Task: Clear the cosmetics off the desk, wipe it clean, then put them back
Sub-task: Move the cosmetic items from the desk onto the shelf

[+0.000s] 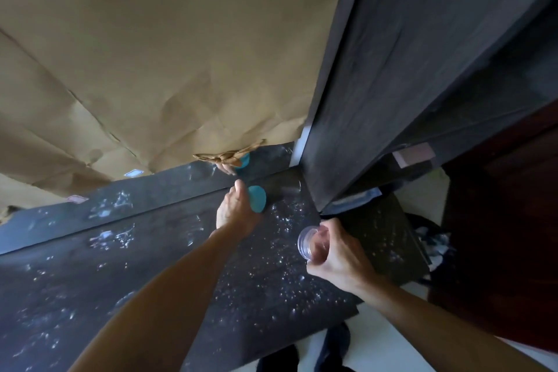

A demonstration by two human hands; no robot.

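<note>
My left hand (pixel 235 211) reaches to the back of the dark desk (pixel 151 275) and grips a round teal container (pixel 257 199) close to the mirror strip. The container stands at the desk's far right, near the dark cabinet. My right hand (pixel 338 254) hovers over the desk's right edge and holds a small clear jar with a transparent lid (pixel 311 243), tilted on its side. The desk surface is dark with pale smears and specks.
Brown paper (pixel 166 54) covers the mirror behind the desk; its torn lower edge hangs above the teal container. A tall dark cabinet side (pixel 377 84) rises right of the desk. Below are a white floor and dark footwear (pixel 332 347).
</note>
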